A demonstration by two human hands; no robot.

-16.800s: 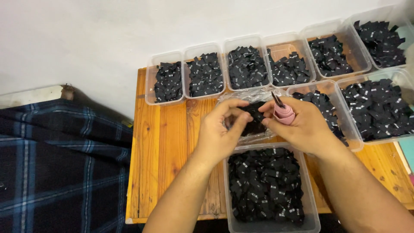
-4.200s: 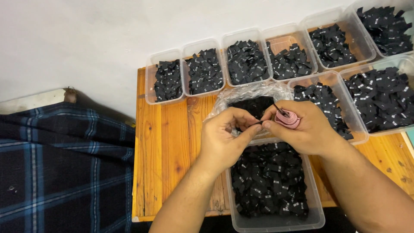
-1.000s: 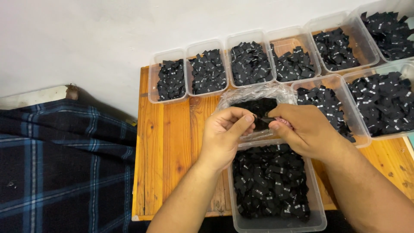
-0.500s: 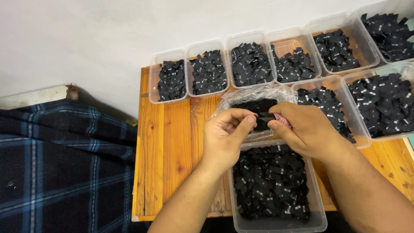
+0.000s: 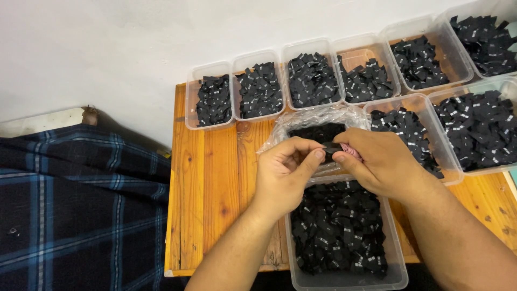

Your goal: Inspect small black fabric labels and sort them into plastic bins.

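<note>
Orange slatted wooden surface [image 5: 215, 178] carries clear plastic tubs [image 5: 344, 280] of black fabric labels. Left hand [image 5: 283, 172] and right hand [image 5: 379, 161] meet, both pinching one small black label [image 5: 329, 146] above a crinkled clear plastic bag [image 5: 307, 121].

Quick count: two hands, the left hand [image 5: 283, 172] and the right hand [image 5: 379, 161], pinching one small black tag [image 5: 330, 146] between them. Clear plastic tubs: nine that I can see. Six sit in the far row [image 5: 314, 81], two more on the right [image 5: 474, 134], and one near tub [image 5: 344, 237] under the wrists. All hold piles of black tags, way too many to count. One crinkly clear bag [image 5: 315, 121] in the middle. One wooden tabletop [image 5: 215, 183]. One plaid blanket [image 5: 75, 210] on the left.
</note>
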